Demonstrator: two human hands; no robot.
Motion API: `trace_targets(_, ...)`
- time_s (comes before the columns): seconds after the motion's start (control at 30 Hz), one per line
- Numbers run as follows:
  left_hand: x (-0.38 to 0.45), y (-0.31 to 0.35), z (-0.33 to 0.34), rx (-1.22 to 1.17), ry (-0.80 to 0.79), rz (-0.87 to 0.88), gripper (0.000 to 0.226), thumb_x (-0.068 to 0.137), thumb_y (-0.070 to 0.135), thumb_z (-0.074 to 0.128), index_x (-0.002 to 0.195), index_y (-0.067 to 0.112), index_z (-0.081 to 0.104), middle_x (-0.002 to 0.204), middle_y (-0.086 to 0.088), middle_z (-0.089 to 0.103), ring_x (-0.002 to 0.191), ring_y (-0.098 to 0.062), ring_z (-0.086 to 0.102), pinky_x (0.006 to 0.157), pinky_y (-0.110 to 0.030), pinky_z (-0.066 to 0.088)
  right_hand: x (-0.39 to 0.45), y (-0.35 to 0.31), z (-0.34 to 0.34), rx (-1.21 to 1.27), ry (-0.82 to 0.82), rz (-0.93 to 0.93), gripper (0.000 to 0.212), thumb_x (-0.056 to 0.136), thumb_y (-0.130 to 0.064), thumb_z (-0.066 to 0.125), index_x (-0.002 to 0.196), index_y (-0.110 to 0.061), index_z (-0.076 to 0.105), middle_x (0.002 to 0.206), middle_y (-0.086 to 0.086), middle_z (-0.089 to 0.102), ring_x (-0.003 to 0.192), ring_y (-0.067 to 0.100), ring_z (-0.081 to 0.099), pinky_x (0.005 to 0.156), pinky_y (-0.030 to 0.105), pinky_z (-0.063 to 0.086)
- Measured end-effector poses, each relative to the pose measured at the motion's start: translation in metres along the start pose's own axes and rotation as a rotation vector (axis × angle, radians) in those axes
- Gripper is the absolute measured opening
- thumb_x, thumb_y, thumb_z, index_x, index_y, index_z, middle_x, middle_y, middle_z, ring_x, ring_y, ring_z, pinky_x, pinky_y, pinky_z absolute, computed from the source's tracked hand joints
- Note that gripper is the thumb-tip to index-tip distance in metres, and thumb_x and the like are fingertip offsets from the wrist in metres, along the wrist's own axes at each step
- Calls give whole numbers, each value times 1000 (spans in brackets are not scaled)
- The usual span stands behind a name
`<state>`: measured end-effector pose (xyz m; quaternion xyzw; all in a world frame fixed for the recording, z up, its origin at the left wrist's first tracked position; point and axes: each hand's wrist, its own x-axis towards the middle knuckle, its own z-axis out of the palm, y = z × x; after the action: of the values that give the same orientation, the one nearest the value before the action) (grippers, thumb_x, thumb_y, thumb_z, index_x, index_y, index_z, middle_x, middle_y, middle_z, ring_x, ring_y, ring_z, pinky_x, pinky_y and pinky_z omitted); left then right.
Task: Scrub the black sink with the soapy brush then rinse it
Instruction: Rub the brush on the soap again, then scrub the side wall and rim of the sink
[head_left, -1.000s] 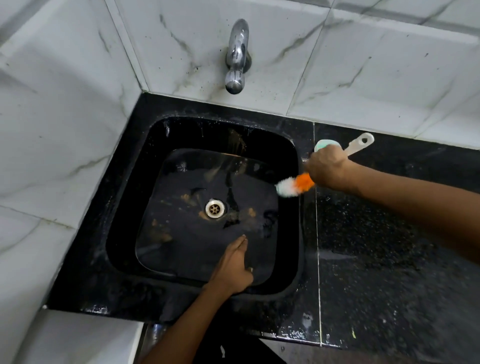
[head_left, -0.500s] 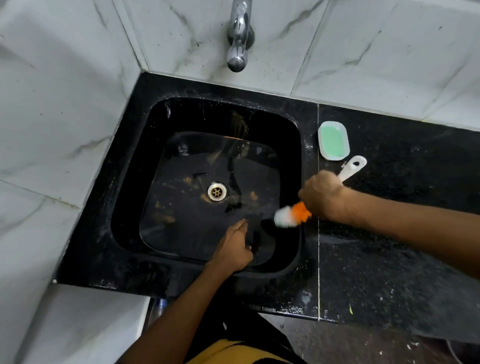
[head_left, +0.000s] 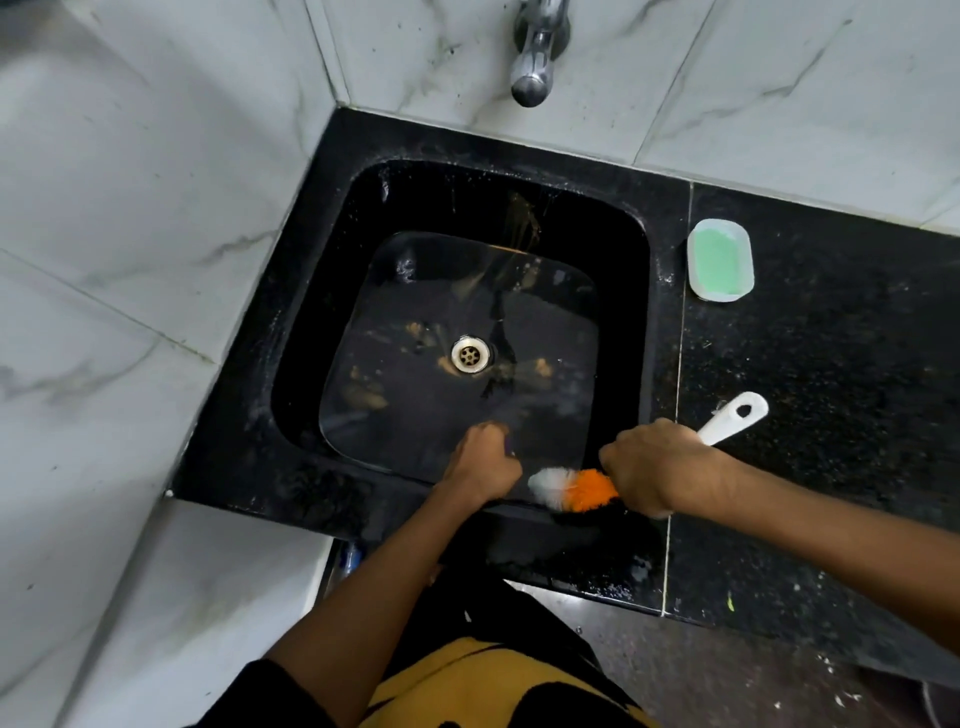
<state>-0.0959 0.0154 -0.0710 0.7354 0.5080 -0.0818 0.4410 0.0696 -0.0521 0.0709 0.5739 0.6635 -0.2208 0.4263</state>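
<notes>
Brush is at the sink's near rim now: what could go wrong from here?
1. The brush bristles sit by the near rim, so a stroke may flick soap onto the person's clothes.
2. Brown stains around the drain are unscrubbed and could get missed.
3. The soap dish lies near the sink edge; the right hand might knock it.

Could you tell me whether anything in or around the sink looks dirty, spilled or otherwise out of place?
Yes: brownish-orange stains dot the sink floor around the drain, with a streak on its back wall. Pale specks litter the counter. The soap dish sits upright, nothing spilled.
</notes>
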Motion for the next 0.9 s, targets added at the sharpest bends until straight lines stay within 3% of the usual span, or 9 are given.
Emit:
trace_targets(0.1,-4,-6,-7,-25,-17,-42,25,89,16,61,110,5,69,117,-15,70,114,-36,63,94,-39,55,-2,-12,0,26,37,-30,27,85,-14,57,110,-22,59,110,0,64,98,24,65,77,34,52)
trace_targets(0.17,-7,-9,-10,-61,-35,-63,14,89,15,60,96,7,69,106,-10,71,108,-32,65,93,-41,56,1,-24,-4,29,64,-49,27,85,-12,57,110,-19,60,110,2,63,99,25,65,72,32,48)
trace_targets(0.33,-10,-13,-19,-128,-32,-89,18,85,8,57,91,9,74,100,-8,74,99,-25,67,88,-40,59,13,-32,-12,98,97,-74,20,84,-18,58,104,-20,60,106,0,64,94,24,65,72,33,51)
trace_targets(0.47,-8,-19,-29,-123,10,-115,21,86,8,57,98,10,74,111,-11,72,110,-30,65,96,-38,55,18,-35,-14,261,185,-129,17,88,-31,53,99,-21,60,103,0,64,93,24,64,77,33,51)
trace_targets(0.57,-14,-29,-44,93,87,-86,31,83,9,59,113,12,66,121,-13,66,114,-36,63,97,-40,52,18,-41,-12,41,160,-85,22,92,-27,51,111,-23,60,113,1,64,102,23,65,76,30,46)
trace_targets(0.67,-20,-45,-61,324,190,-22,34,82,7,59,115,9,64,122,-14,64,113,-39,62,95,-42,48,13,-47,-12,-101,103,-108,26,95,-20,46,117,-26,59,117,1,65,105,23,64,80,30,48)
trace_targets(0.83,-21,-64,-85,426,257,-49,35,84,10,63,118,7,65,123,-14,62,115,-38,59,95,-42,45,22,-63,-52,190,258,-243,9,90,-29,50,86,-22,53,104,3,65,95,27,64,70,29,42)
trace_targets(0.9,-25,-73,-92,438,332,-48,39,81,11,64,120,9,66,122,-13,61,115,-35,56,93,-42,44,31,-71,-63,245,290,-286,9,89,-28,52,83,-23,50,98,1,62,91,26,63,66,31,42)
